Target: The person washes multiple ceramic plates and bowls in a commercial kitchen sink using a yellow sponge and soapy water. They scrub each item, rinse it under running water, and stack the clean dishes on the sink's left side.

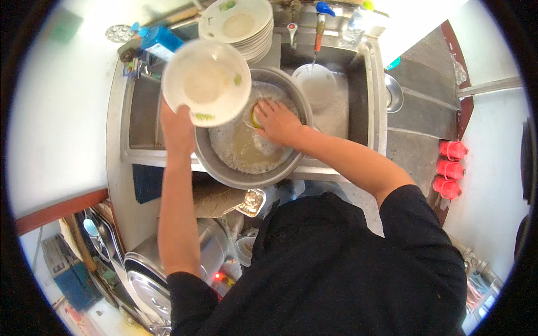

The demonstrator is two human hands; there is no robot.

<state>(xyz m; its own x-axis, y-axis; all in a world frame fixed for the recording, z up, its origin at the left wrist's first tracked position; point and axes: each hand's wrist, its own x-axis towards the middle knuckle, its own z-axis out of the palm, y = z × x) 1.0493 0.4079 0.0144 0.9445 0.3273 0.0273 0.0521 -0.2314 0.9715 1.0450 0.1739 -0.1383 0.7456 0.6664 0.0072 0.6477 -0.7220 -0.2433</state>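
My left hand grips the rim of a white bowl with green leaf patterns, thumb over the near edge. The bowl is tilted toward me, above the left side of a round metal basin. Cloudy, foamy water fills the basin's lower part. Over that water, my right hand curls on a yellow-green sponge, which its fingers mostly cover. Behind the basin rises a stack of similar bowls.
Water runs from an orange-ended tap into a white bowl in the right sink. A blue bottle stands back left, a clear plastic bottle back right. Several red containers line the right wall.
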